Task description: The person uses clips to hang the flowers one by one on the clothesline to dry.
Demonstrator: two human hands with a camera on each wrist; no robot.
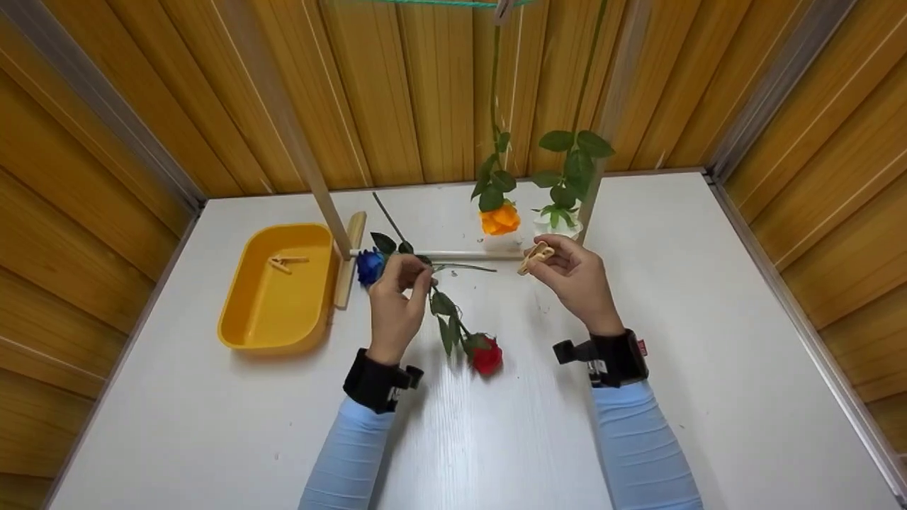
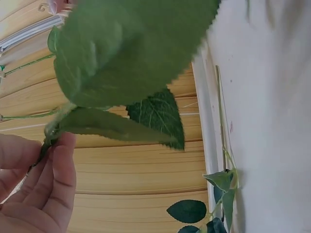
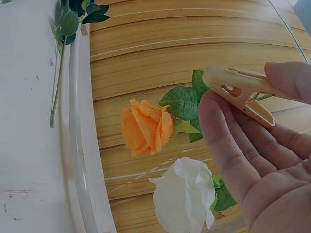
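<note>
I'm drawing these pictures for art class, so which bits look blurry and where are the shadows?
Left wrist view: the big leaf up close looks soft, while the darker leaf behind it shows clearer veins; right wrist view: the clothespin looks fairly clear; head view: soft shadows lie on the white table beside the blue sleeves and the yellow tray.

Wood-look walls (image 1: 439, 92) round a white desk (image 1: 708, 354)

A yellow tray (image 1: 280, 308) stands on the left. Near it a blue rose (image 1: 368, 266) lies just beside the left foot of a wooden frame (image 1: 320, 195). Farther right an orange rose (image 1: 500, 219) and a white rose (image 3: 180, 196) hang head down, side by side. A green line (image 1: 439, 2) crosses the top.
</note>
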